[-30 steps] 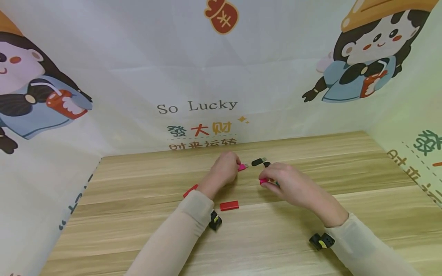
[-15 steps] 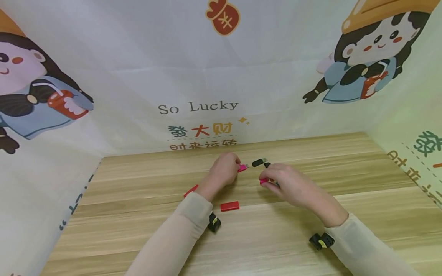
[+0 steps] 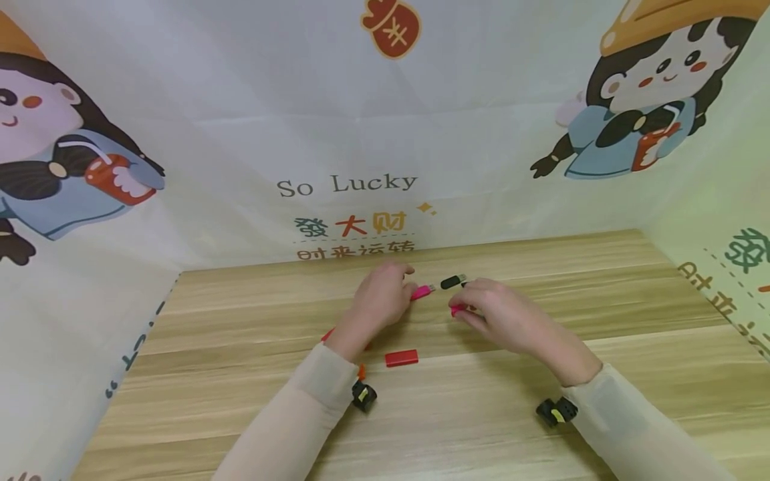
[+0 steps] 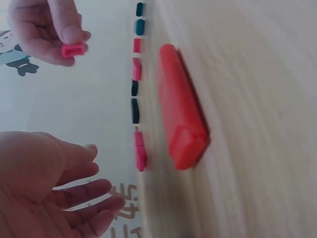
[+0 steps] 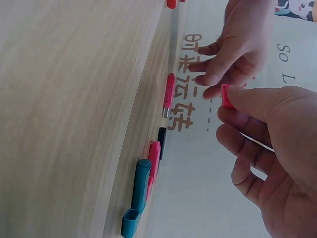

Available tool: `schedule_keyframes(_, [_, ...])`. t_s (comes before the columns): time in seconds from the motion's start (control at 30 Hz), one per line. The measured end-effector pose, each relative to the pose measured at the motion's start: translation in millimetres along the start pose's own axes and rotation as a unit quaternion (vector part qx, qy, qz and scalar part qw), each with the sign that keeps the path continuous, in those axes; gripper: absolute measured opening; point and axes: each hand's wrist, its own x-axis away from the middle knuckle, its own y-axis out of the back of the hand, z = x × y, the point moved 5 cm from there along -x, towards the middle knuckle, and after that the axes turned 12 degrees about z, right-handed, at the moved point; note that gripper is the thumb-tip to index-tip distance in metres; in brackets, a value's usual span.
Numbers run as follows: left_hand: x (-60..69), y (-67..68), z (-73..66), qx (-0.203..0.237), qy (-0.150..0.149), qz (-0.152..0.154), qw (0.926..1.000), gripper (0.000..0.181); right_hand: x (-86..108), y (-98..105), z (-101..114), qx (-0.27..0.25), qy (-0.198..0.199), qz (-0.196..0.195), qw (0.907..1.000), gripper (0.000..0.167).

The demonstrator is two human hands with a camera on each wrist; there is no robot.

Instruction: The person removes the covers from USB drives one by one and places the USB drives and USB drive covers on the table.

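My right hand (image 3: 505,314) pinches a small pink USB stick cap (image 5: 226,95) between thumb and index finger, above the table. The cap's hollow end shows in the left wrist view. Just left of it lies a pink USB stick (image 3: 423,292) with its metal plug bare, flat on the wood. Beside that stick my left hand (image 3: 381,297) is apart from the table, fingers loosely spread and holding nothing in the left wrist view (image 4: 64,188). Beyond, a black USB stick (image 3: 451,281) also shows a bare plug.
A red USB stick (image 3: 401,358) lies nearer me; another red piece (image 3: 327,335) is partly hidden by my left wrist. In the right wrist view a teal stick (image 5: 140,186), a teal cap (image 5: 131,223) and more pink pieces (image 5: 154,156) lie in a row. A printed cloth (image 3: 337,147) encloses the table.
My left hand has let go of the pink USB stick and drawn back a little to the left, fingers loosened. The right hand still holds the pink cap, nearly unmoved.
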Motion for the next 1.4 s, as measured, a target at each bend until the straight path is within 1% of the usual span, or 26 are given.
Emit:
schedule_keyframes(0.3, [21.1, 10.3, -7.7, -0.034, -0.036, -0.037, 0.9981, 0.039, -9.9, -1, -5, 0.006, -0.004, 0.009, 0.9999, 0.009])
schedule_keyframes(0.5, [37.1, 13.1, -8.9, -0.056, -0.048, -0.062, 0.9953, 0.044, -15.2, -1, -10, 0.009, -0.018, 0.014, 0.9997, 0.008])
schedule_keyframes(0.63, [47.2, 12.4, -8.2, -0.07, -0.051, -0.067, 0.994, 0.048, -18.5, -1, -12, 0.011, -0.021, 0.02, 0.9995, 0.008])
schedule_keyframes(0.77, [56.3, 11.2, -7.8, -0.074, -0.057, -0.07, 0.9931, 0.049, -21.8, -1, -14, 0.011, -0.022, 0.031, 0.9992, 0.006])
schedule_keyframes(1.03, [72.3, 8.3, -8.7, -0.095, -0.067, -0.077, 0.9903, 0.052, -32.2, -1, -17, 0.017, -0.022, 0.05, 0.9984, 0.006])
schedule_keyframes(1.2, [79.6, 7.1, -9.4, -0.107, -0.07, -0.081, 0.9885, 0.053, -41.0, -2, -20, 0.017, -0.018, 0.057, 0.9981, 0.005])
schedule_keyframes(1.4, [86.8, 6.6, -8.7, -0.106, -0.072, -0.083, 0.9883, 0.051, -51.5, -5, -24, 0.013, -0.021, 0.068, 0.9974, 0.004])
